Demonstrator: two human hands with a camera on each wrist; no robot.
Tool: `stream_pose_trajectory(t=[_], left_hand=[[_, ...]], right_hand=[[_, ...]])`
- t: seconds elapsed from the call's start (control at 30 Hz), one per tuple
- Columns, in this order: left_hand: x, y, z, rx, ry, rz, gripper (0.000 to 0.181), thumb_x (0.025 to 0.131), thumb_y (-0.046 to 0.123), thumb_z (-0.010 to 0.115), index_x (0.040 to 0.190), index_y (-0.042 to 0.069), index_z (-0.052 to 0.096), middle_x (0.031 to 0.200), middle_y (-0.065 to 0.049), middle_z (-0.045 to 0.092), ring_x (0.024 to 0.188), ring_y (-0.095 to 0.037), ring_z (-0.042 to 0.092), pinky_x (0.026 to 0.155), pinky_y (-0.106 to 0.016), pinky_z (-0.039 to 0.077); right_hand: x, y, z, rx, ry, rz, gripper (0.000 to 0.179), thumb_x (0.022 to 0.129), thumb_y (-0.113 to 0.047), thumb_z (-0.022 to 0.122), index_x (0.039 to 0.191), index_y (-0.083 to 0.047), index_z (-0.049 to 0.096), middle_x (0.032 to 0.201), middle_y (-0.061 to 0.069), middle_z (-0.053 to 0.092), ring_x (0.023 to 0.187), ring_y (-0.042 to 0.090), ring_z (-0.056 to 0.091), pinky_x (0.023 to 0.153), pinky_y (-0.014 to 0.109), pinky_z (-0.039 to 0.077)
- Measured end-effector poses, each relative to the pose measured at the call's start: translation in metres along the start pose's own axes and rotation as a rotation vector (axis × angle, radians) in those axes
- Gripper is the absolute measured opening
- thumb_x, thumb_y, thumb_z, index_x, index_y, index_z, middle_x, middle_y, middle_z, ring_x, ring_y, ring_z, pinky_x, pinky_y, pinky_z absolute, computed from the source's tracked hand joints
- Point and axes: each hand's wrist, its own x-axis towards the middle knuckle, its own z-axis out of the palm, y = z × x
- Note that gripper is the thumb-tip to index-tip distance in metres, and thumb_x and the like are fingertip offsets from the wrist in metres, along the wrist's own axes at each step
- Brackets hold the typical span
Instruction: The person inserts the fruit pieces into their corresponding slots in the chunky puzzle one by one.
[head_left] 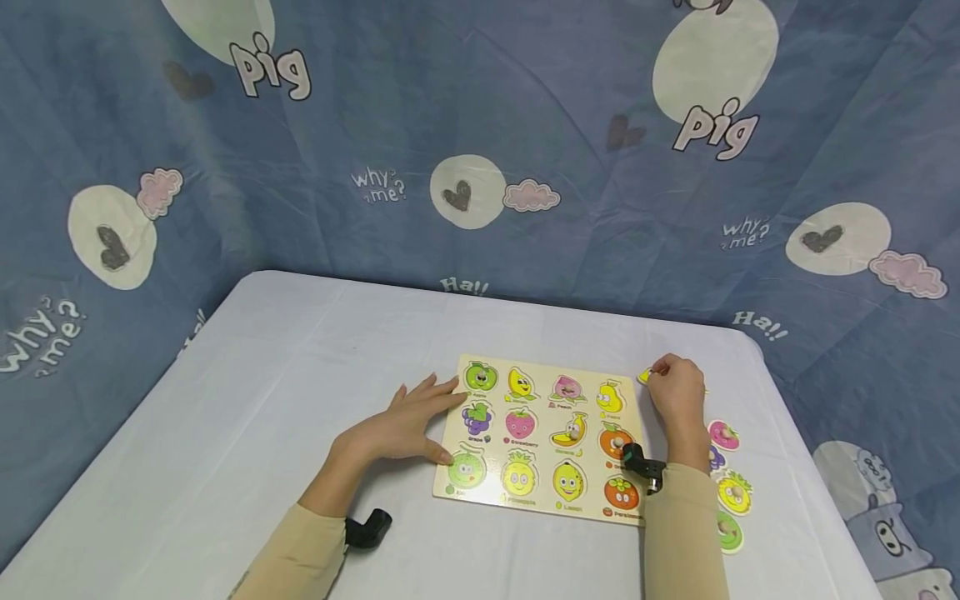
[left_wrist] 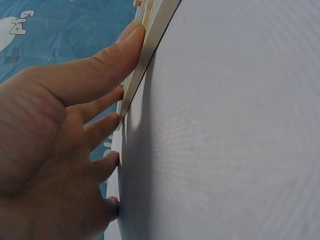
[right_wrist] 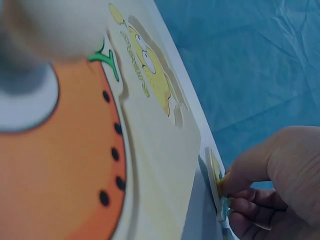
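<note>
A wooden fruit puzzle board [head_left: 543, 457] lies on the white table. Fingers spread, my left hand [head_left: 405, 421] rests at its left edge; the left wrist view shows the thumb [left_wrist: 115, 62] on the rim. Beyond the board's right edge, my right hand [head_left: 677, 396] pinches a yellow puzzle piece [right_wrist: 216, 182] between thumb and fingers. The piece stands tilted on edge in the right wrist view, and the hand mostly hides it in the head view. An orange piece with a knob [head_left: 615, 442] and a banana piece [head_left: 567, 431] sit in the board.
Right of the board lie several loose pieces: a pink one [head_left: 723, 435], purple grapes [head_left: 716, 457], a pineapple [head_left: 734, 493] and a green round one [head_left: 729, 532], partly beside the right sleeve. A blue printed cloth [head_left: 480, 108] hangs behind the table.
</note>
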Motion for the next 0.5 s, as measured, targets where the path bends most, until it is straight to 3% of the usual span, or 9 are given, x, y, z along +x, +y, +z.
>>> stream_pose_trajectory(t=[0.5], left_hand=[[0.0,0.0004,0.0001,0.0,0.0,0.006,0.099,0.066,0.038,0.089,0.152,0.023,0.043,0.166,-0.002,0.025,0.157,-0.031,0.005,0.123,-0.065,-0.001]], right_hand=[[-0.0031,-0.0097,-0.0011,-0.01,-0.049,-0.018,0.021,0.089,-0.006,0.055,0.105,0.002,0.067,0.103,0.02,0.06,0.096,0.033,0.053,0.086,0.046,0.048]])
